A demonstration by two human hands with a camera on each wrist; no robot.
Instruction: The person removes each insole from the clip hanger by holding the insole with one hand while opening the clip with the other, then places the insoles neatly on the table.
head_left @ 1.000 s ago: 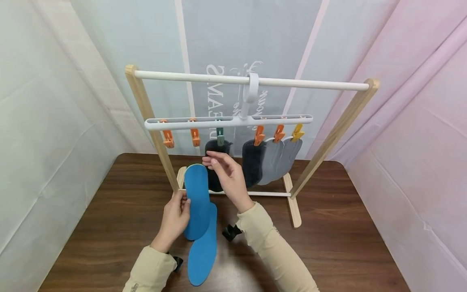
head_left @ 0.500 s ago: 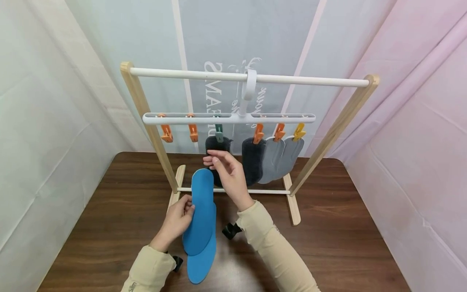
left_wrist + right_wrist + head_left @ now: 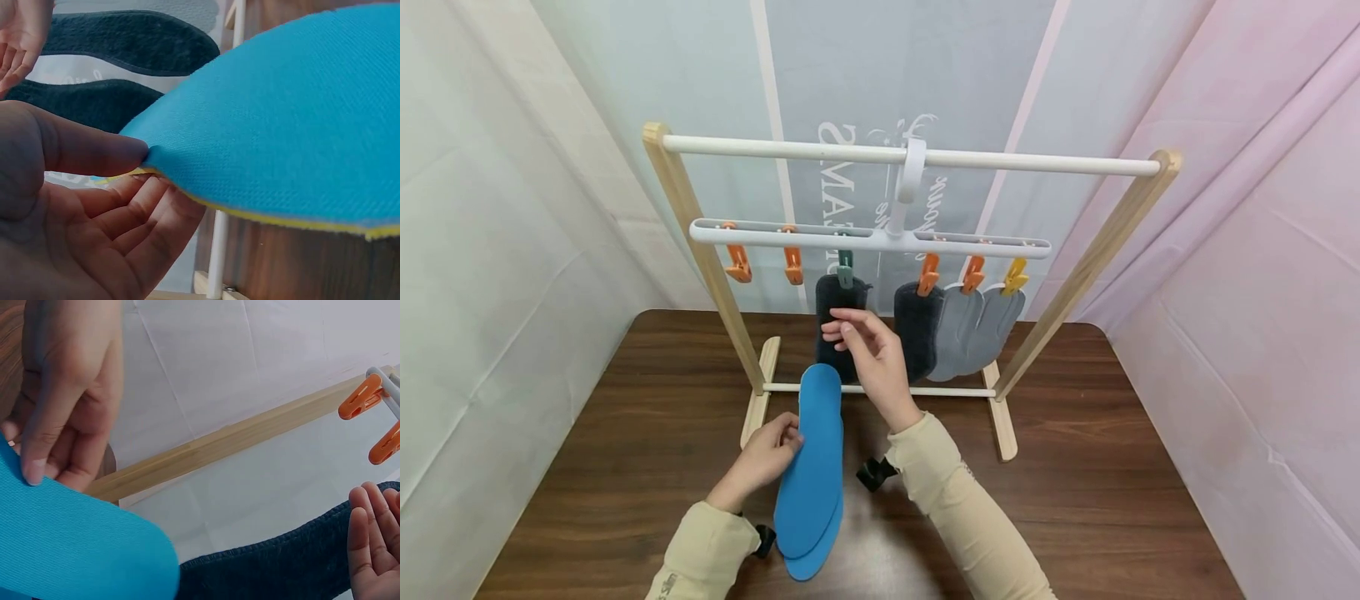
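My left hand [image 3: 767, 454] pinches the side edge of a blue insole [image 3: 269, 119] between thumb and fingers; a thin yellow layer shows along its edge. Beneath it a second blue insole [image 3: 808, 567] peeks out at the lower end; most of it is covered. My right hand [image 3: 876, 358] holds nothing, its fingers loosely bent, in front of a dark fuzzy insole [image 3: 831, 292] that hangs from a green clip [image 3: 846, 271]. In the right wrist view those fingertips lie close to the dark insole [image 3: 269, 562], and I cannot tell whether they touch.
A wooden rack [image 3: 696, 258] with a white top bar [image 3: 790, 150] bears a white hanger [image 3: 865, 240]. Further right hang another dark insole [image 3: 917, 325] and grey insoles [image 3: 958, 333] from orange and yellow clips. Two orange clips [image 3: 793, 267] at left hold nothing. Brown table [image 3: 1075, 500] below.
The held blue insole has come down toward me and now covers more of the second one. My left hand has shifted slightly right and down. My right hand has hardly moved.
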